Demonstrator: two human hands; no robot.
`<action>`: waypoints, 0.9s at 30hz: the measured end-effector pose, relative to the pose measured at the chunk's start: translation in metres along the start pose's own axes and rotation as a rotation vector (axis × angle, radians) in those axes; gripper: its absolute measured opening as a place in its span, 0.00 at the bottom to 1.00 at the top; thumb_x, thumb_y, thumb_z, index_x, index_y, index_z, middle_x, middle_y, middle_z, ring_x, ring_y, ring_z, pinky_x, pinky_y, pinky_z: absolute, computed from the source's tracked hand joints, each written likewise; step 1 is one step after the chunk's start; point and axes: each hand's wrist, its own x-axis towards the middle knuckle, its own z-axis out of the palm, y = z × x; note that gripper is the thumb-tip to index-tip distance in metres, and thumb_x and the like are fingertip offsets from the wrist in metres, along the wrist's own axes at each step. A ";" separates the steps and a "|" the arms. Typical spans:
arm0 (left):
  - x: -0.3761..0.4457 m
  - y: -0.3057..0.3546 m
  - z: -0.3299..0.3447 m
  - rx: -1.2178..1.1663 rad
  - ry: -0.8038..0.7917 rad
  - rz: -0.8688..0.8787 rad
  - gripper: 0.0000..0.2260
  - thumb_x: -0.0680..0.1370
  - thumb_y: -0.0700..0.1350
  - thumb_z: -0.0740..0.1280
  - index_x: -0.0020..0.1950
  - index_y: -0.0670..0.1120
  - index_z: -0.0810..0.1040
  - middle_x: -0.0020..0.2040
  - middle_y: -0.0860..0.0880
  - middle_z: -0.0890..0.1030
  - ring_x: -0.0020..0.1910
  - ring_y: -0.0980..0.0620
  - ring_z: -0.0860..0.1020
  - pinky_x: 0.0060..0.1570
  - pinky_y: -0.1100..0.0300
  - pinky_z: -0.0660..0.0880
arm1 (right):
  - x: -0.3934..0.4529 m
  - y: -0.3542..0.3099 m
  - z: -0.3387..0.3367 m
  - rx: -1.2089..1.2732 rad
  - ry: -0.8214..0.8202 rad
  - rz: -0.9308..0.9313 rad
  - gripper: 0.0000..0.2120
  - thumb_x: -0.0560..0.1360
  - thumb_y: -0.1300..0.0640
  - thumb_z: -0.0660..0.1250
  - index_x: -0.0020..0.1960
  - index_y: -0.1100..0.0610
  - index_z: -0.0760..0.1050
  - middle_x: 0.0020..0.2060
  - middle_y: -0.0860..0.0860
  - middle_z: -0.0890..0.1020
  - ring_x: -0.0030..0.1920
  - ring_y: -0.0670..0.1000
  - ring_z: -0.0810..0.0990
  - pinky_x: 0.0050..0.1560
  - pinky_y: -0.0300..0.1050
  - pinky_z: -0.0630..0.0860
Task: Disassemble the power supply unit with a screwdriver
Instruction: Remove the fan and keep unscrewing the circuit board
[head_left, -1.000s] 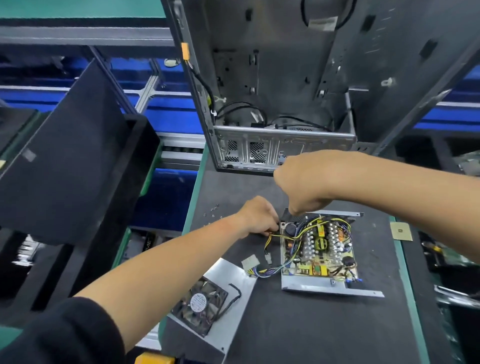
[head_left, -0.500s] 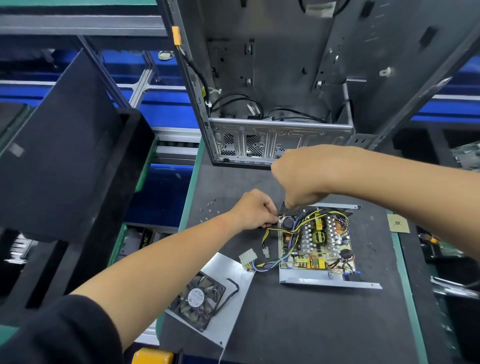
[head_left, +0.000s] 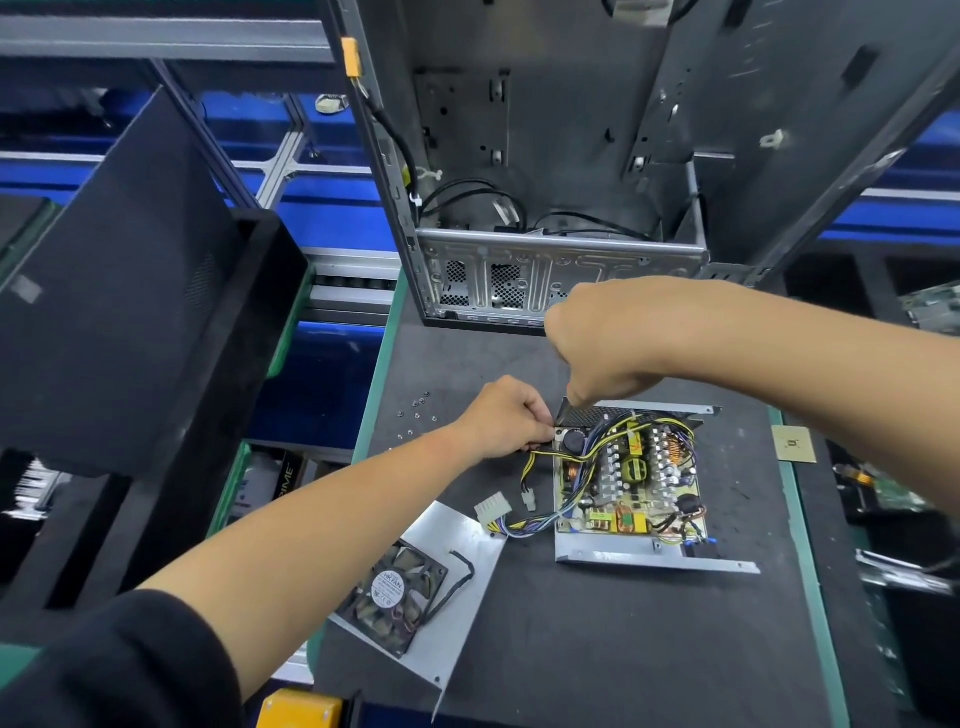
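Fingers of my left hand (head_left: 506, 415) are pinching the yellow and black wires (head_left: 540, 457) at the upper left corner of the power supply unit (head_left: 631, 486), which is lying lidless at centre frame on the dark tabletop (head_left: 623, 649). I am probably holding the wires aside to keep that corner's screw reachable. My right hand (head_left: 605, 345) is hovering clenched just above the same corner, presumably driving the screwdriver, though the hand is hiding the tool, so I cannot tell what its grip is closing on. The removed cover with fan (head_left: 400, 597) is lying lower left, loose screws (head_left: 415, 415) further up. The computer case (head_left: 545, 156) is running out of frame at the top.
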 end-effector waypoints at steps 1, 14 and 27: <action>0.000 0.000 0.000 0.000 -0.002 0.000 0.11 0.70 0.38 0.75 0.32 0.49 0.78 0.31 0.50 0.80 0.32 0.53 0.77 0.31 0.73 0.72 | 0.001 0.000 0.000 -0.010 -0.005 0.003 0.10 0.73 0.52 0.69 0.41 0.58 0.75 0.41 0.54 0.81 0.31 0.50 0.74 0.27 0.40 0.65; 0.002 -0.001 0.002 0.038 0.004 0.021 0.11 0.70 0.39 0.76 0.32 0.49 0.78 0.33 0.50 0.81 0.34 0.54 0.78 0.42 0.62 0.77 | 0.005 0.001 0.002 -0.019 -0.069 0.006 0.10 0.75 0.51 0.69 0.44 0.59 0.78 0.41 0.53 0.84 0.31 0.47 0.73 0.27 0.41 0.65; 0.003 -0.004 0.003 0.024 0.005 0.034 0.12 0.69 0.38 0.76 0.30 0.50 0.77 0.29 0.54 0.78 0.33 0.56 0.76 0.45 0.59 0.76 | 0.001 -0.001 0.005 -0.038 -0.019 -0.019 0.12 0.75 0.52 0.69 0.39 0.58 0.75 0.36 0.52 0.80 0.29 0.48 0.72 0.26 0.41 0.67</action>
